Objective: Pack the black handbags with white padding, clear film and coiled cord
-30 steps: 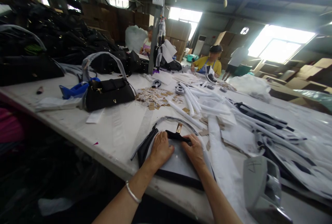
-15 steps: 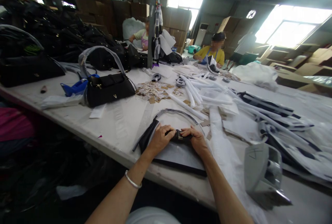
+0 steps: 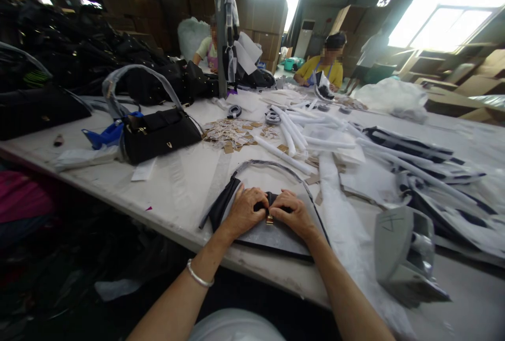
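Observation:
A black handbag [image 3: 256, 238] lies at the table's near edge, its front covered by a pale, see-through sheet. Its wrapped handle [image 3: 272, 163] arches away from me. My left hand [image 3: 248, 207], below a wrist with a silver bangle [image 3: 199, 273], grips the dark strap at the bag's upper middle, fingers curled. My right hand [image 3: 292, 211] pinches the same strap from the other side, thumb near the gold clasp [image 3: 269, 219]. Both thumbs almost meet there. The strap's parts beneath my fingers are hidden.
Another black handbag [image 3: 161, 136] stands upright at left, beside a blue object [image 3: 104, 134]. Paper tags [image 3: 226, 133], white foam tubes [image 3: 290, 136] and a grey tape dispenser [image 3: 406, 251] lie on the table [image 3: 189, 214]. Two people sit across; another stands behind.
My hands have moved closer together at the strap's middle. The gold clasp now hangs lower and shows more of its front. The camera view has shifted slightly.

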Motion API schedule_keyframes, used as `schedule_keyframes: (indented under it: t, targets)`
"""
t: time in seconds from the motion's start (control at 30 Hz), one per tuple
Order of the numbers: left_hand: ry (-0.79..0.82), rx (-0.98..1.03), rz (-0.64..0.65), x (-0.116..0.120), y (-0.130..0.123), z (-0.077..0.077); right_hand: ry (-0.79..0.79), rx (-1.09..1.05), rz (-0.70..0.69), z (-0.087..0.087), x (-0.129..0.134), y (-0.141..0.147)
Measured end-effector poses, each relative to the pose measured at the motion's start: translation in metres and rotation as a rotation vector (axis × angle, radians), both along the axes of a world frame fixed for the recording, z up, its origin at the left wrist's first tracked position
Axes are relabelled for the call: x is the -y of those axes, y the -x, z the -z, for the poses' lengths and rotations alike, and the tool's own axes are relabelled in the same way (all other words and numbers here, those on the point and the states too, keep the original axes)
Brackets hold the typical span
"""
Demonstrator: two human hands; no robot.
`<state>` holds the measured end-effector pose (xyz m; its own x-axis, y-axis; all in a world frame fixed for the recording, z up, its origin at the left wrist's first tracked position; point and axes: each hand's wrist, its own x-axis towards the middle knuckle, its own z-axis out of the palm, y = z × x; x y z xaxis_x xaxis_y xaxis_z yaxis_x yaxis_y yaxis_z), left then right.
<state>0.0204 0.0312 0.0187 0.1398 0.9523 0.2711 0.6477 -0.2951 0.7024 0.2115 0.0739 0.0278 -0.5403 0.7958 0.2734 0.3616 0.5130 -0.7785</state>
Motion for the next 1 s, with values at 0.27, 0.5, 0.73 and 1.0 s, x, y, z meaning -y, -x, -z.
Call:
schedule_keyframes:
  t: [0.27, 0.5, 0.73, 1.0]
  targets:
    - [0.008, 0.027, -0.008, -0.001, 0.0, 0.0, 0.049, 0.107, -0.111, -0.002, -0.004, -0.002]
    - [0.009, 0.036, -0.013, 0.0, -0.001, 0.0, 0.121, 0.137, -0.166, -0.008, -0.003, -0.007]
    - [-0.05, 0.043, -0.017, -0.001, 0.0, 0.001, 0.124, 0.141, -0.122, -0.004, -0.004, -0.007]
    - [0.111, 0.059, 0.075, 0.031, -0.001, -0.023, 0.187, 0.115, -0.098, -0.008, -0.003, -0.004]
